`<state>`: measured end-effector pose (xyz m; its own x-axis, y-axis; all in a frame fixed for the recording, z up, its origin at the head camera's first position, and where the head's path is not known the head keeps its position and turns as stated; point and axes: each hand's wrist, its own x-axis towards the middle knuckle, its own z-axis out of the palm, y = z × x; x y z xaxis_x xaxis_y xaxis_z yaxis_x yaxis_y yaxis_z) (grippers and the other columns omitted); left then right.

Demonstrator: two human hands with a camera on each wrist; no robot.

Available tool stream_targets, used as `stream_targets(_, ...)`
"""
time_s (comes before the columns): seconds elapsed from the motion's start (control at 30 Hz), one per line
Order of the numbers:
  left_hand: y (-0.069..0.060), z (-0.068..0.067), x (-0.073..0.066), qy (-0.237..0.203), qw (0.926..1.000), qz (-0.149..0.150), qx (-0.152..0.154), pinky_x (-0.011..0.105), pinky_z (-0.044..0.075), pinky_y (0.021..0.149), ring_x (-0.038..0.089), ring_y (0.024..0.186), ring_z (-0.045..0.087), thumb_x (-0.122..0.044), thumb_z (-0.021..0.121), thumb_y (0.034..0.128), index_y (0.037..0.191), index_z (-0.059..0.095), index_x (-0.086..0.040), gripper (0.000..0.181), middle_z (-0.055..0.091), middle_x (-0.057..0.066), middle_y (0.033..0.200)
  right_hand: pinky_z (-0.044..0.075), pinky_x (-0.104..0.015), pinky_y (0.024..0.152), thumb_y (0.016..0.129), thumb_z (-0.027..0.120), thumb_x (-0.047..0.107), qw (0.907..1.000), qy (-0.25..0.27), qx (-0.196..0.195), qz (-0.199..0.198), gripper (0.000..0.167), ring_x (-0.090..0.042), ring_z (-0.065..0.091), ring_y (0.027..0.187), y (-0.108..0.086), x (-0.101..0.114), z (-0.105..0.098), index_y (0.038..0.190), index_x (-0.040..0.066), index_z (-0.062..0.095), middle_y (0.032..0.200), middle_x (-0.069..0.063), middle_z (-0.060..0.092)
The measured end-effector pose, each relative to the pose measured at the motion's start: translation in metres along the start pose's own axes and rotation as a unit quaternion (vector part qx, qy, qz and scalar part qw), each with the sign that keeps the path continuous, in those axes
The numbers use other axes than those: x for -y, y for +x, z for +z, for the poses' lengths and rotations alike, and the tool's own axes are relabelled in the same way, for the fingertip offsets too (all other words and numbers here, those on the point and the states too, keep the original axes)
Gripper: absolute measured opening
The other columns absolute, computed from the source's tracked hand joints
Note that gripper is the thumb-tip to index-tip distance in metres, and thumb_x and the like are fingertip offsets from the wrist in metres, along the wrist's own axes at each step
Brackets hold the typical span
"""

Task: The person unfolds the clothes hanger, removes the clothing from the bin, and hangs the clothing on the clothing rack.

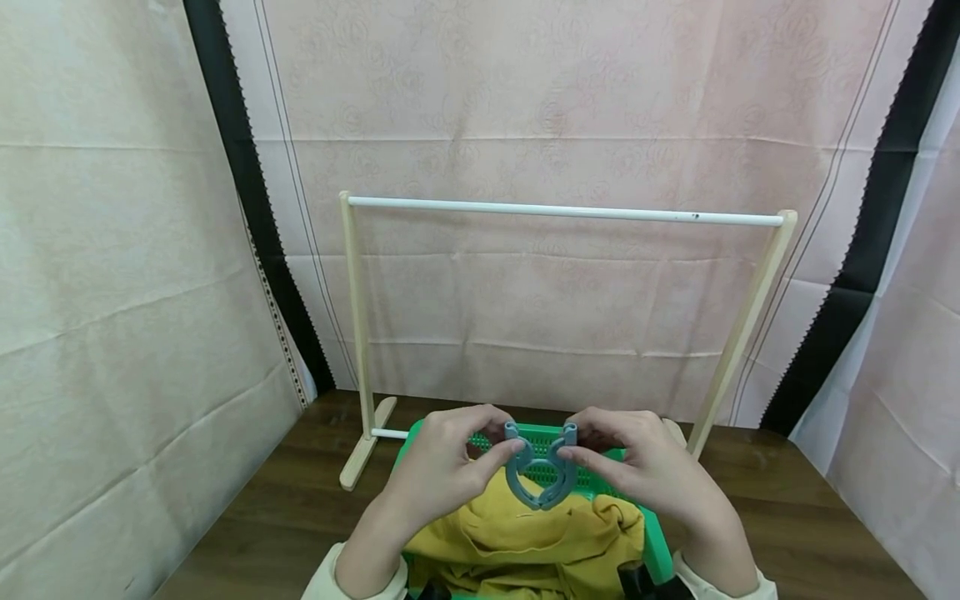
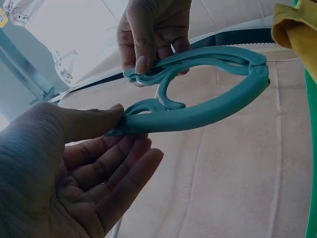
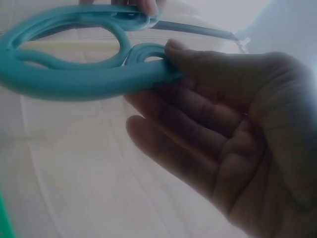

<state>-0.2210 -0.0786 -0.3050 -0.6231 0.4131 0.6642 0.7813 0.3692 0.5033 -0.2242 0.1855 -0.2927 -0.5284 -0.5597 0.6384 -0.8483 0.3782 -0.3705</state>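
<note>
A blue-green folding clothes hanger (image 1: 538,501) is held up in front of me, its two curved arms folded into a nearly closed ring. My left hand (image 1: 455,457) pinches one arm's end between thumb and fingers. The opposite end is pinched by my right hand (image 1: 643,460). In the left wrist view the hanger (image 2: 213,113) shows a hinge at its far end and a curved hook part inside the ring. Below both hands, a yellow garment (image 1: 517,546) lies bunched in a green basket (image 1: 657,550).
Behind the basket stands a rack with pale posts (image 1: 358,317) and a white top rail (image 1: 562,210). Its feet rest on a dark wooden table (image 1: 277,517). Pale cloth curtains (image 1: 525,100) surround the table at the back and sides.
</note>
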Motion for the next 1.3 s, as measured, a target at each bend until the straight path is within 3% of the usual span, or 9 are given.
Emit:
stream_targets(0.3, 0.0003, 0.0019, 0.0023, 0.013, 0.9994, 0.0, 0.031, 0.021, 0.054, 0.063, 0.001, 0.08, 0.061, -0.027, 0.071, 0.0957, 0.106, 0.07, -0.023, 0.011, 0.066, -0.019, 0.09, 0.058, -0.027, 0.065, 0.09, 0.076, 0.008, 0.9996, 0.025, 0.013, -0.005, 0.023, -0.007, 0.069, 0.076, 0.0002, -0.0034, 0.0017, 0.106, 0.023, 0.068, 0.089, 0.012, 0.071)
stream_targets(0.87, 0.0003, -0.0004, 0.0037, 0.023, 0.9993, 0.021, 0.019, 0.019, 0.053, 0.062, 0.0, 0.078, 0.061, -0.026, 0.073, 0.0943, 0.105, 0.071, -0.023, 0.011, 0.067, -0.019, 0.09, 0.058, -0.027, 0.065, 0.092, 0.074, 0.008, 0.9994, 0.03, 0.014, -0.008, 0.021, -0.008, 0.069, 0.075, -0.0006, -0.0061, 0.0011, 0.105, 0.023, 0.067, 0.088, 0.01, 0.071)
stream_targets(1.07, 0.0007, -0.0033, 0.0039, 0.025, 0.9994, 0.014, 0.017, 0.021, 0.054, 0.063, 0.0, 0.071, 0.059, -0.025, 0.073, 0.0944, 0.105, 0.07, -0.027, 0.011, 0.067, -0.02, 0.089, 0.058, -0.027, 0.064, 0.092, 0.074, 0.009, 0.9998, 0.017, 0.008, -0.006, 0.02, -0.007, 0.069, 0.075, -0.0017, -0.0064, -0.0014, 0.104, 0.024, 0.067, 0.085, 0.011, 0.071)
stream_targets(1.3, 0.0003, -0.0058, 0.0037, 0.021, 0.9996, 0.009, 0.018, 0.022, 0.055, 0.066, 0.001, 0.074, 0.059, -0.024, 0.074, 0.0939, 0.105, 0.07, -0.027, 0.012, 0.066, -0.02, 0.088, 0.057, -0.025, 0.064, 0.093, 0.074, 0.014, 1.0, 0.002, 0.004, 0.006, 0.018, -0.007, 0.069, 0.075, -0.0034, -0.0048, -0.0028, 0.104, 0.027, 0.067, 0.084, 0.013, 0.071)
